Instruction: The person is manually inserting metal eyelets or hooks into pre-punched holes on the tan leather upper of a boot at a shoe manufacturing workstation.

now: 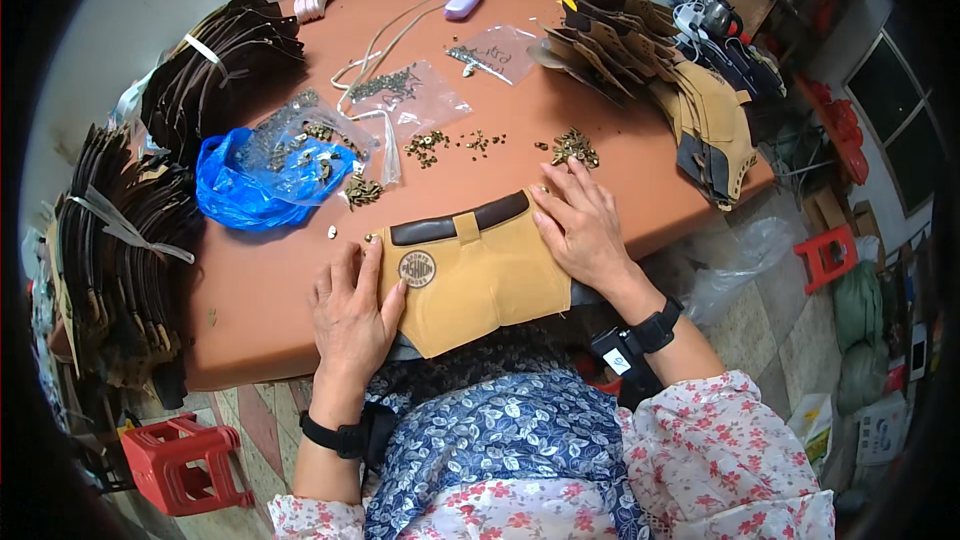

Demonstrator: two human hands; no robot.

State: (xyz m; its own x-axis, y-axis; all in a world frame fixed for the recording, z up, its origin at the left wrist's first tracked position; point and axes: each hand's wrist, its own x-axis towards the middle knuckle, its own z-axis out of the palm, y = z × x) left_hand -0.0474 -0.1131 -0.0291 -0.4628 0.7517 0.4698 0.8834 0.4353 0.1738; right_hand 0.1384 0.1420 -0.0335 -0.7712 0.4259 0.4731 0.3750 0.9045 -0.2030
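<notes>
At the near edge of the bench [620,155], both hands lie palm-down, fingers extended, on a tan leather panel [480,285]. Left hand [350,315] presses the panel's left end; right hand [580,230] covers its right end. Neither grip is closed; both flat, open. Panel long axis runs left-right, tilted up rightward; dark brown band [460,222] faces away.

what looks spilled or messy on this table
Small brass metal fittings lie loose in little heaps on the bare table beyond the tan leather piece, outside the clear bags. Both hands, left hand and right hand, rest flat on the piece.
</notes>
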